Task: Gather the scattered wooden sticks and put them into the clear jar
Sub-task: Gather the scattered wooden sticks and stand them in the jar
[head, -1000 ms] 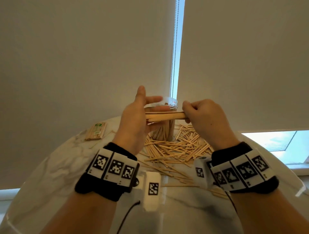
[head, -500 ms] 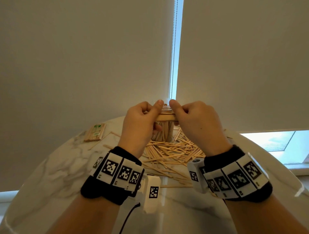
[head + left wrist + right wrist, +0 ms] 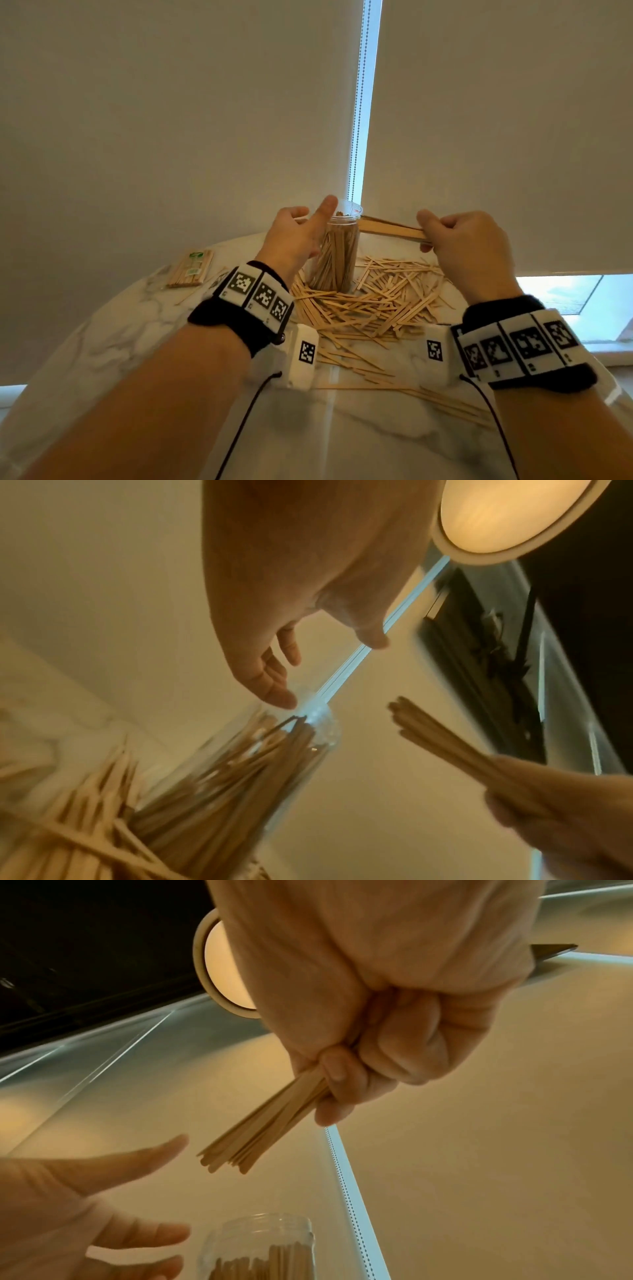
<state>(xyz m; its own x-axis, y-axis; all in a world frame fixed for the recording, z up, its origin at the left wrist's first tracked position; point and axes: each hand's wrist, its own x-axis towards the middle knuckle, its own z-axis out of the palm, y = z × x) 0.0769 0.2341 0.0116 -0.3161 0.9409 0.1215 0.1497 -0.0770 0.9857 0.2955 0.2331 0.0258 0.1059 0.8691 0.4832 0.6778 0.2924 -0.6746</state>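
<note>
1. The right hand [image 3: 469,246] gripped a bundle [image 3: 390,229] of sticks at one end, fingers curled tight round it. Half a second before, both hands had held the bundle together in front of the jar [image 3: 337,255].
2. The left hand [image 3: 296,236] had let go and held nothing; its fingers were spread, just beside the jar mouth.
3. The bundle lay nearly level, its free end near the jar rim and not yet inside.
4. The jar stood upright on the table [image 3: 137,329], already holding many sticks.
5. A pile [image 3: 373,301] of loose sticks lay around the jar base, so much gathering remained.
6. Judgement: the bundle was squared; the left hand was likely moving to steady the jar for insertion.
</note>
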